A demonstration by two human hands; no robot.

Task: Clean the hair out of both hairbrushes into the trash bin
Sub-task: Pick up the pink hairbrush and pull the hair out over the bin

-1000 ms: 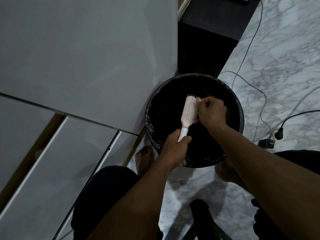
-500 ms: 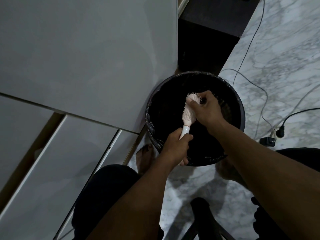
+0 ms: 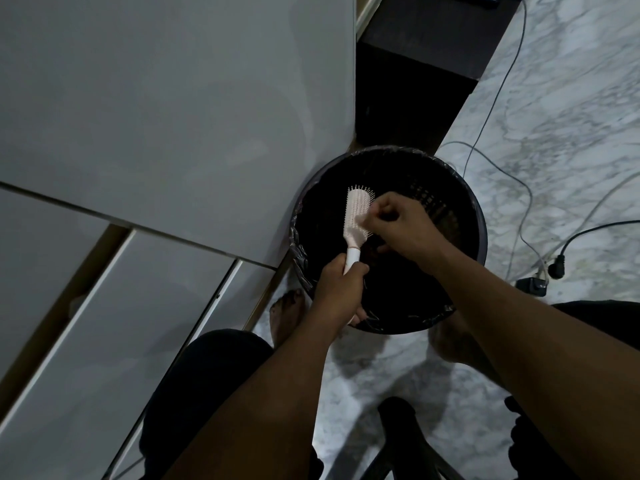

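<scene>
A pale pink hairbrush is held upright over the round black trash bin, which has a dark liner. My left hand grips the brush's white handle at the bin's near rim. My right hand is at the right side of the bristles, fingers pinched together against them; any hair between them is too dark to make out. Only one brush is in view.
White cabinet fronts fill the left. A dark box stands behind the bin. Cables and a plug lie on the marble floor at right. My bare feet flank the bin, and a black stool leg is below.
My right hand slid from the brush's tip down to the middle of the bristles. The brush head tilted slightly left. My left hand kept its grip on the handle.
</scene>
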